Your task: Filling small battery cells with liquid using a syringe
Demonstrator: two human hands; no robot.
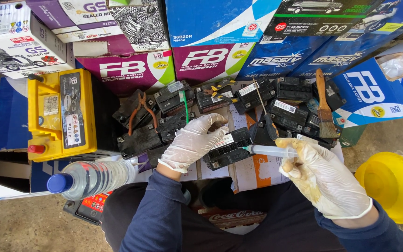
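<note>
The gloved left hand (193, 142) rests on a small black motorcycle battery (228, 148) at centre. The gloved right hand (325, 179), at four o'clock, holds a clear plastic syringe (270, 150), its tip touching that battery. A yellow car battery (61, 114) sits at nine o'clock, a clear plastic bottle with a blue cap (92, 178) at eight.

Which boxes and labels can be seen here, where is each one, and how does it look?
Magenta-and-white carton: back row, left of centre, rectangular.
Blue cartons: back right, dark blue with white marks.
White-and-purple carton: top left corner.
Yellow battery: left, lying flat, dark label on top.
Small black battery: under the left hand, white label strip.
Syringe: clear, in the right hand.
</note>
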